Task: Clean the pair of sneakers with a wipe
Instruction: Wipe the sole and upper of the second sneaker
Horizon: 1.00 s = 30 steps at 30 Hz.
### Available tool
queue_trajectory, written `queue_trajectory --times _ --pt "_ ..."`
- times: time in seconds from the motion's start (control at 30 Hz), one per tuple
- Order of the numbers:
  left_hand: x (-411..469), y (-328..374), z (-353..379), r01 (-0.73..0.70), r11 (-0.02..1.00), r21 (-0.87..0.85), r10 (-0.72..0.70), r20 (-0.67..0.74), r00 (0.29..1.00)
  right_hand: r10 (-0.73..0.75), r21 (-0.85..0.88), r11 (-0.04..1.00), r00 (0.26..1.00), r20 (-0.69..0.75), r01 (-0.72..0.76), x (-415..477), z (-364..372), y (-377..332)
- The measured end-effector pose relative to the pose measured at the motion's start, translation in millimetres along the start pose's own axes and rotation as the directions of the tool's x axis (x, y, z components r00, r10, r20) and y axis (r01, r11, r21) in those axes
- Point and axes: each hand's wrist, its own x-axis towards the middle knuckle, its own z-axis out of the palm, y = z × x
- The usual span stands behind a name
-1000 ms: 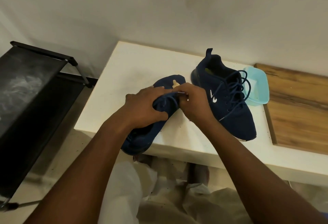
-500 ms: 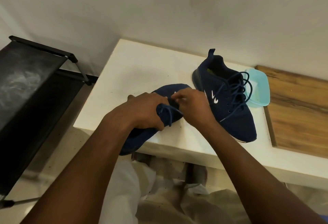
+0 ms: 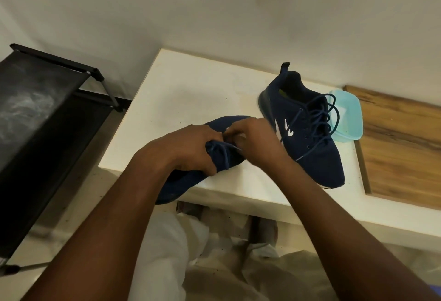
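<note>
Your black rack (image 3: 35,121) stands on the floor to the left of the white bench (image 3: 191,85). A wooden board (image 3: 401,148) lies on the right part of the bench.

The second sneaker (image 3: 317,157), navy, stands upright on the bench just left of the board, heel toward the wall. Its laces are threaded and hang loose. On its side are white curved marks (image 3: 286,128), one large and two small. They are shapes only, and no lettering can be read. A pale teal container (image 3: 350,121) sits behind it, touching the board's edge.

The held sneaker (image 3: 181,181), also navy, lies across the front edge of the bench, its near end overhanging. Your left hand (image 3: 188,150) grips its upper, fingers curled round the fabric. Your right hand (image 3: 257,143) meets it from the right, fingertips bunched and pinching the lace (image 3: 225,155). That hand is motion-blurred, so the exact hold is unclear.
</note>
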Motion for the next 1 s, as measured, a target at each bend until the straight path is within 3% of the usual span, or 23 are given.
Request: queue_trajectory --times 0.1,0.2,0.33,0.43,0.53,0.6,0.7,0.77,0.87,0.93,1.0 --pt "-1.9 -2.4 0.5 0.01 1.0 0.023 -0.01 -0.008 1.0 0.151 -0.154 0.973 0.977 -0.152 -0.174 8.5 -2.1 24.7" --pt "0.1 -2.6 1.5 0.018 1.0 0.012 -0.017 -0.012 1.0 0.105 -0.302 0.942 0.982 -0.156 -0.148 3.2 2.3 7.2" --pt "4.0 -4.7 3.3 0.034 0.999 0.022 -0.035 0.002 0.999 -0.034 -0.208 0.977 0.998 0.056 0.045 -0.2 6.0 -14.7" --pt "3.2 -4.8 3.1 0.031 0.999 0.01 -0.031 0.007 0.999 -0.007 -0.076 0.997 0.997 -0.076 0.002 1.9 3.3 -4.3" --pt "1.3 -3.7 2.4 0.03 0.999 0.025 -0.03 0.001 1.0 0.087 -0.209 0.97 0.979 -0.182 -0.125 5.6 0.5 16.7" --pt "2.2 -4.3 3.9 0.021 1.0 0.018 -0.021 0.001 1.0 0.1 -0.239 0.961 0.979 -0.178 -0.142 6.1 1.3 17.5" --pt "3.3 -6.6 4.5 0.027 0.999 -0.016 -0.027 0.011 1.0 0.002 -0.287 0.958 0.999 -0.041 -0.014 3.4 12.0 -4.8" --pt "3.9 -7.4 4.8 0.023 1.0 -0.02 -0.023 0.013 1.0 0.013 -0.22 0.976 1.0 0.021 -0.008 2.9 11.1 -9.6" --pt "2.3 -6.0 4.4 0.018 1.0 -0.018 -0.018 0.002 1.0 0.128 -0.166 0.976 0.988 -0.088 -0.141 10.1 3.7 12.4" --pt "2.1 -6.0 4.1 0.01 1.0 -0.017 -0.011 -0.011 1.0 0.136 -0.3 0.936 0.976 -0.171 -0.183 10.2 4.0 17.2" --pt "3.4 -6.7 5.3 0.009 1.0 -0.026 -0.01 -0.016 1.0 0.104 -0.367 0.917 0.982 -0.159 -0.157 6.0 8.3 3.5"
